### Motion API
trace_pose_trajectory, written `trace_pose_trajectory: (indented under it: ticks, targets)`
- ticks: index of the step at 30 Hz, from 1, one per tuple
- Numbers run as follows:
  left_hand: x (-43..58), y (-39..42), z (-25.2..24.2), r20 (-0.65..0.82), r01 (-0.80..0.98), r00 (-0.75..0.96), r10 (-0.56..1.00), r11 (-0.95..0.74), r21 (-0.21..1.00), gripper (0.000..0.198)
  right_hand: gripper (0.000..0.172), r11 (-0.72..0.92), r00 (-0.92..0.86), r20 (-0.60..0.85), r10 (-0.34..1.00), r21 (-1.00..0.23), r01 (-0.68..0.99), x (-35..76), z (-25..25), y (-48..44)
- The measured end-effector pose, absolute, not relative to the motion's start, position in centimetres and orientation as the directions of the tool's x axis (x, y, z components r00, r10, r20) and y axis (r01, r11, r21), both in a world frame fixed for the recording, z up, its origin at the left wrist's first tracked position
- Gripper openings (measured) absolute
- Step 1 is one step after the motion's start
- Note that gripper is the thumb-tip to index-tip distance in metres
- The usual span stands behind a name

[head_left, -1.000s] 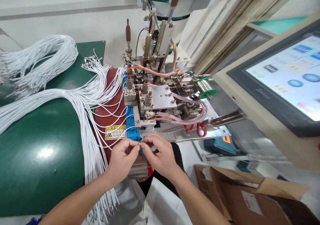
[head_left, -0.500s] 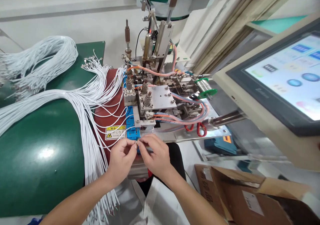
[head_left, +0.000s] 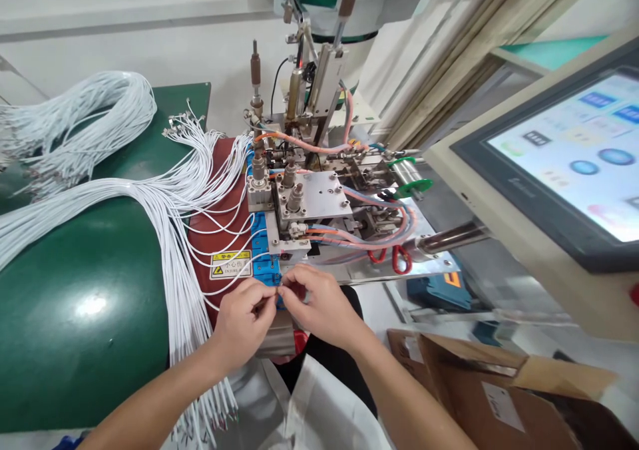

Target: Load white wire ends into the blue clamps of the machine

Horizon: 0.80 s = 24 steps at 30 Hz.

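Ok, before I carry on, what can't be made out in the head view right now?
All in the head view:
What, if anything, is pinched between the fingertips of the left hand and right hand: too small, partly covered by the fingers.
Near end of the blue fixture row: partly hidden by the hands.
Touchscreen labels: blurred; its right side is cut off by the frame edge.
Coiled white cables: cut off by the left edge.

Label on red plate reads — "小心伤", "INJURE".

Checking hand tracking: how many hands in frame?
2: left hand at the near end of the blue blocks, right hand just beside it on the right. No other hand shows; neither is hidden.
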<state>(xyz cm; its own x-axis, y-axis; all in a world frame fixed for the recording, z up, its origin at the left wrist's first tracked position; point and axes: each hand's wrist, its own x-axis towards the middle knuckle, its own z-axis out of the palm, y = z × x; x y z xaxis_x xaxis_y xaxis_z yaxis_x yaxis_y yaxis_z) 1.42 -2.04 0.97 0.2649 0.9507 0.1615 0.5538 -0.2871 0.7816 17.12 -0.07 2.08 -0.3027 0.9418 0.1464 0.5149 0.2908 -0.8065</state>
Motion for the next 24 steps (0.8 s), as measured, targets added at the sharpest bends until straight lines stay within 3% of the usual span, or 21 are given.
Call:
trace_pose_trajectory:
  ticks: [6, 9, 11, 14, 20, 24]
  targets:
    - [0.8, -1.2, 1.7, 0.044, 0.533, 0.475, 0.879, -0.327, 0.78, 0.019, 0.015, 0.331, -0.432, 0.099, 0.897, -0.797, 0.505, 17.8, 2.3, 0.3]
    - [1.1, -1.1, 1.7, -0.042, 0.487, 0.315, 0.948, -0.124, 0.865, 0.013, 0.013, 0.197, -0.226, 0.119, 0.967, -0.91, 0.364, 16.7, 1.4, -0.2]
    - [1.4, -1.4, 1.4, -0.102, 0.394, 0.178, 0.979, 0.025, 0.919, 0.012, 0.014, 0.051, -0.033, 0.046, 0.998, -0.978, 0.2, 15.5, 0.8, -0.8]
    - [1.8, -1.9, 0.8, -0.158, 0.271, 0.079, 0.984, 0.132, 0.953, 0.014, 0.016, -0.07, 0.105, -0.066, 0.992, -0.997, 0.033, 14.1, 0.3, -1.5]
    - [2.0, -2.1, 0.5, -0.184, 0.187, 0.035, 0.982, 0.175, 0.967, 0.014, 0.015, 0.115, 0.105, 0.142, 0.984, -0.967, 0.227, 14.2, 0.1, -1.9]
    - [2.0, -2.0, 0.6, -0.209, 0.191, 0.054, 0.977, 0.195, 0.962, 0.015, 0.013, 0.056, 0.06, 0.072, 0.996, -0.97, 0.235, 15.2, -0.1, -1.7]
